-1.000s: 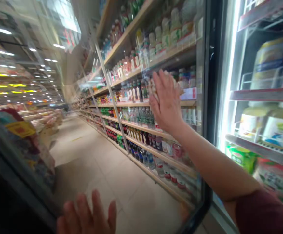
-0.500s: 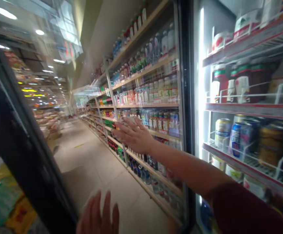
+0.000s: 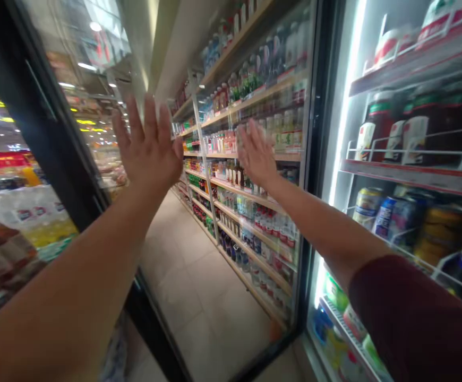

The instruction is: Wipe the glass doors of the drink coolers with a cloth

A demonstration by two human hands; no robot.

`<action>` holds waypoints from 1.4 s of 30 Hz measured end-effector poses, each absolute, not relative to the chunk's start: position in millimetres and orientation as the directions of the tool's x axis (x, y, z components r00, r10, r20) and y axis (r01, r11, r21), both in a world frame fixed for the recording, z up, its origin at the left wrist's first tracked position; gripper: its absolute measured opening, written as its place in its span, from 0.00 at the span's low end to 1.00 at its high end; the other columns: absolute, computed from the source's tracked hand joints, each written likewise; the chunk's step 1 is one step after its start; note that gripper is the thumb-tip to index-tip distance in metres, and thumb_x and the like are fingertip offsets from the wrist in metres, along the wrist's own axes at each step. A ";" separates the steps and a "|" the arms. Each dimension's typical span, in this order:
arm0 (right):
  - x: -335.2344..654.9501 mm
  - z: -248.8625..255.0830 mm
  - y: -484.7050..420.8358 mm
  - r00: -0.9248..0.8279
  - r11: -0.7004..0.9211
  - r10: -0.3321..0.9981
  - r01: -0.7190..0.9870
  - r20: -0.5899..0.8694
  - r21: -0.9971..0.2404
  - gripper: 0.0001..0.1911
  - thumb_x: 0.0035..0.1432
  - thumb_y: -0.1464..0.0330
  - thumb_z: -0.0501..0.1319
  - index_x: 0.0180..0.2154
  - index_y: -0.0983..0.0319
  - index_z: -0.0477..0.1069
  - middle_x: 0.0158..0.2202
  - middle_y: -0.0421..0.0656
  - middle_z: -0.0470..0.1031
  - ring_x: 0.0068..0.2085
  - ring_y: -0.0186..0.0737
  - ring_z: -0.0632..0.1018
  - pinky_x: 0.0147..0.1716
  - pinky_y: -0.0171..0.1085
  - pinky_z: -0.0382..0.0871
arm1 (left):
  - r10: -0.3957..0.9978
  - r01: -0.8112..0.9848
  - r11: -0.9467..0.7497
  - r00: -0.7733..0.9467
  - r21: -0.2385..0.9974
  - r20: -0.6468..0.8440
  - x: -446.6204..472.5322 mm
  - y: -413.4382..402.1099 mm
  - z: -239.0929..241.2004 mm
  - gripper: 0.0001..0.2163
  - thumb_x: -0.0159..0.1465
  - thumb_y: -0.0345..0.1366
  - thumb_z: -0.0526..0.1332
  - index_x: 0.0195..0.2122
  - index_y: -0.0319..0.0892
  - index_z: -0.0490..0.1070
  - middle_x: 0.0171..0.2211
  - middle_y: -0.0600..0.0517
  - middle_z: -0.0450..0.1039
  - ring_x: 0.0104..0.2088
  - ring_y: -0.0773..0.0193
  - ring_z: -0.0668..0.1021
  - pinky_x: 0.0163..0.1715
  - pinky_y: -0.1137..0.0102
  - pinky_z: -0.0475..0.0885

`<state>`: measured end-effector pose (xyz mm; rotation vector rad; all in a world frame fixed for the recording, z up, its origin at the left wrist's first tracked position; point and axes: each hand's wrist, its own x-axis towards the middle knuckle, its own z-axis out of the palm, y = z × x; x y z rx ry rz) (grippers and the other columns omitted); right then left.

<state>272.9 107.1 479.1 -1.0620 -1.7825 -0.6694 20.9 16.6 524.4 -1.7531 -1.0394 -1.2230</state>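
Both arms reach forward to a swung-out glass cooler door with a black frame (image 3: 61, 135). My left hand (image 3: 147, 146) is raised near the left side of the pane, palm forward and fingers spread. Further right, my right hand (image 3: 257, 154) lies flat toward the glass with its fingers stretched out. Neither hand holds anything. Both seem to rest on the pane, though the exact contact is hard to make out through the blur. A dark red sleeve (image 3: 410, 313) covers my right upper arm.
To the right stands the lit cooler, with drink cans (image 3: 368, 204) and dark bottles (image 3: 414, 127) on wire-fronted shelves (image 3: 414, 178). Through the glass, long shelves of bottles line a tiled aisle (image 3: 183, 270). Packs of bottles (image 3: 35, 212) are stacked at left.
My left hand has risen from the bottom edge to the pane. My right hand appears further right and higher in view. The view has shifted, and the door's left bar shows further right.
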 end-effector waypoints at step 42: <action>286.2 525.3 181.8 -0.134 0.836 0.111 0.549 0.985 -0.020 0.38 0.67 0.47 0.45 0.72 0.53 0.63 0.78 0.34 0.55 0.79 0.34 0.32 0.75 0.52 0.25 | 0.304 0.971 -0.224 0.150 -0.083 0.941 2.5 57.1 521.8 0.36 0.76 0.51 0.49 0.79 0.37 0.44 0.81 0.56 0.34 0.78 0.60 0.30 0.73 0.45 0.23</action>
